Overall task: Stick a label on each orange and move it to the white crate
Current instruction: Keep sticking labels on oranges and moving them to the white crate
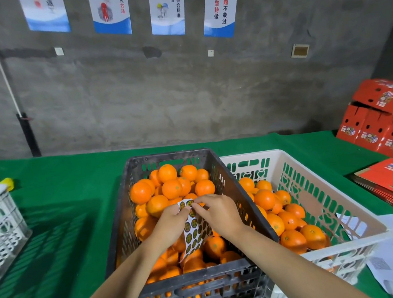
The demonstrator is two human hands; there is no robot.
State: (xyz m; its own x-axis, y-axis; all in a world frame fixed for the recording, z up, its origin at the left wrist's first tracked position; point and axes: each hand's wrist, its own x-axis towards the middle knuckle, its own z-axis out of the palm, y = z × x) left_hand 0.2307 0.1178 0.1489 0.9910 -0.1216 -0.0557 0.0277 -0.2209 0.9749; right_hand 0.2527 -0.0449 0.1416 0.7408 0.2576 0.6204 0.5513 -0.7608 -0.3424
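- Green table [63, 184]: carries both crates, which stand side by side and touching.
- Black crate [203, 288]: the supply, heaped with unlabelled oranges [170, 189]. Both hands work above its middle.
- White crate [319, 209]: the destination, on the person's right. It is partly filled with finished oranges [264, 198], and bare wall shows above the fruit, so there is room for more.
- Left hand [171, 220]: fingers curled round the upper part of the label sheet, holding it up over the fruit.
- Right hand [220, 213]: thumb and forefinger closed in a pinch at the top of the sheet. No orange is held.
- Label sheet [195, 232]: a white backing with rows of round stickers. It hangs down between the two wrists.
- Label [192, 204]: the single sticker under the right fingertips. Whether it has lifted off the backing cannot be told.
- Step in hand, as judged: peeling one label, early in the cycle for the next orange.
- Next move, as judged: free the sticker without creasing it, press it flat on an orange in the black crate, then carry that orange rightwards over the shared wall into the white crate.
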